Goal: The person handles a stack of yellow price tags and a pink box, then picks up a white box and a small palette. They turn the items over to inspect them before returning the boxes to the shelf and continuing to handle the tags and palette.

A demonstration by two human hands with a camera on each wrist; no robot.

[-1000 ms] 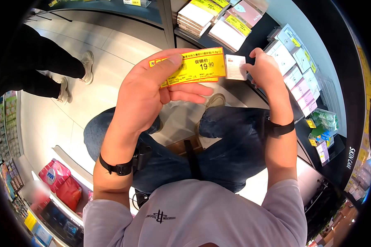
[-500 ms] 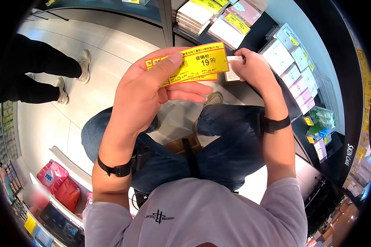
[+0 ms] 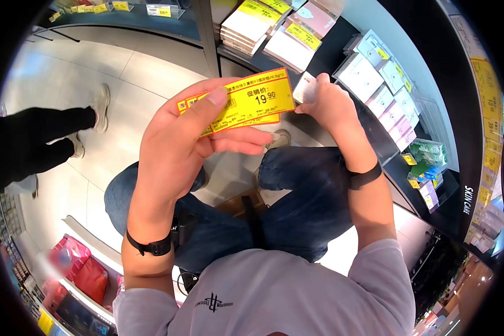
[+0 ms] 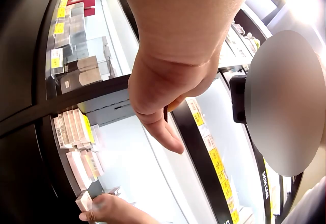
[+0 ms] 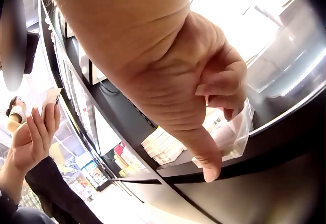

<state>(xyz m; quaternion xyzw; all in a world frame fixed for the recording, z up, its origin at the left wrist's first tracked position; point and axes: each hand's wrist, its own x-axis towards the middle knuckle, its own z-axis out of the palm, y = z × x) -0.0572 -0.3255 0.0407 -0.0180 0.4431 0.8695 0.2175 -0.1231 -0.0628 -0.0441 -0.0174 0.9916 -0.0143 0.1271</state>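
Observation:
My left hand (image 3: pixel 176 137) pinches a small fan of yellow price cards (image 3: pixel 255 98) between thumb and fingers; the front one reads 19.90. In the right wrist view the same hand (image 5: pixel 34 141) is raised, cards upright in it. My right hand (image 3: pixel 333 109) grips a small white box (image 3: pixel 304 89) at the front of the display shelf, just right of the cards. The left wrist view shows the thumb below this box (image 4: pixel 84 200). Seen from the right wrist, my right hand (image 5: pixel 196 81) has curled fingers beside a clear plastic holder (image 5: pixel 238 145).
Stacked boxes (image 3: pixel 243 28) with yellow labels stand on the dark shelf beyond the hands. Rows of white and pink boxes (image 3: pixel 361 73) line the shelf to the right. A person in black trousers (image 3: pixel 42 126) stands at the left. Red packages (image 3: pixel 89 277) lie at lower left.
In the head view, both hands and the shelf have shifted left. The right hand has closed around the small box, which now shows tilted. The left hand keeps its hold on the cards.

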